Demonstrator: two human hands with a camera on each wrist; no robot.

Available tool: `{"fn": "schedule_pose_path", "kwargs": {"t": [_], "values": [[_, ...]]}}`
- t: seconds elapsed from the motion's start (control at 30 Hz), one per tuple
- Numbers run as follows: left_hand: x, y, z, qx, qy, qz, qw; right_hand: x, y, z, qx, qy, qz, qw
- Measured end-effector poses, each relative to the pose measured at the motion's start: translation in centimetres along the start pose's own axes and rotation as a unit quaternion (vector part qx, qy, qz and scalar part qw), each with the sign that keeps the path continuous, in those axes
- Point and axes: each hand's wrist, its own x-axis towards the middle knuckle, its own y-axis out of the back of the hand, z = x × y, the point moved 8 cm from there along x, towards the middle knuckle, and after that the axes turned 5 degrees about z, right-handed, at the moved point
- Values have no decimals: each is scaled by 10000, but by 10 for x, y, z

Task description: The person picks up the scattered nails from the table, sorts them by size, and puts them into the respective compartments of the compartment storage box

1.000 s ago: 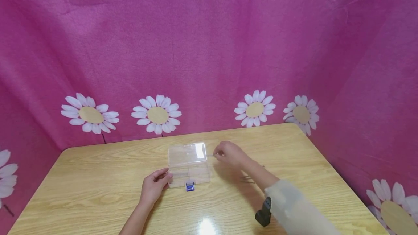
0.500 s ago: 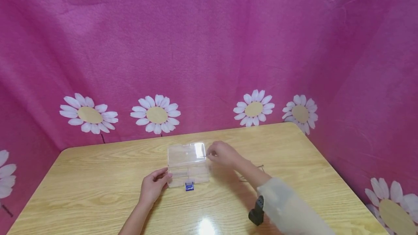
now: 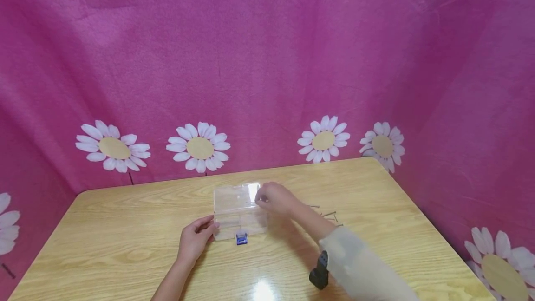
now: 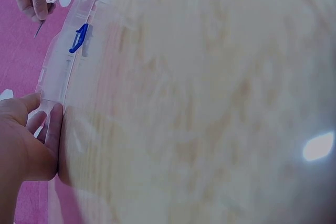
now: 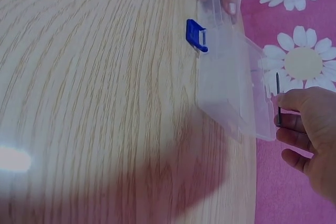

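A clear plastic box with inner dividers and a blue latch sits on the table, its transparent lid raised at the back. My left hand holds the box at its left end, thumb over the rim and fingers along the outer side. Between thumb and fingertips my right hand pinches a nail, its pointed end sticking out past the fingers. In the head view this hand is in front of the lid's right part, over the back of the box.
Several loose nails lie on the wooden table to the right of the box, partly behind the right forearm. A pink curtain printed with daisies hangs behind the table. A black strap device is on the right wrist.
My right hand has moved left with the nail, from beside the lid to in front of it. More loose nails show behind the forearm. My left hand stays on the box.
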Motion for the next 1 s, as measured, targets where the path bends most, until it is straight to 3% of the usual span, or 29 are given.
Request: {"fn": "schedule_pose_path", "kwargs": {"t": [0.37, 1.0], "values": [[0, -1, 2, 55, -30, -33, 10000, 10, -8, -17, -246, 331, -58, 9991], [-2, -1, 4, 79, -26, 5, 10000, 18, -27, -38, -134, 101, -221, 9996]]}}
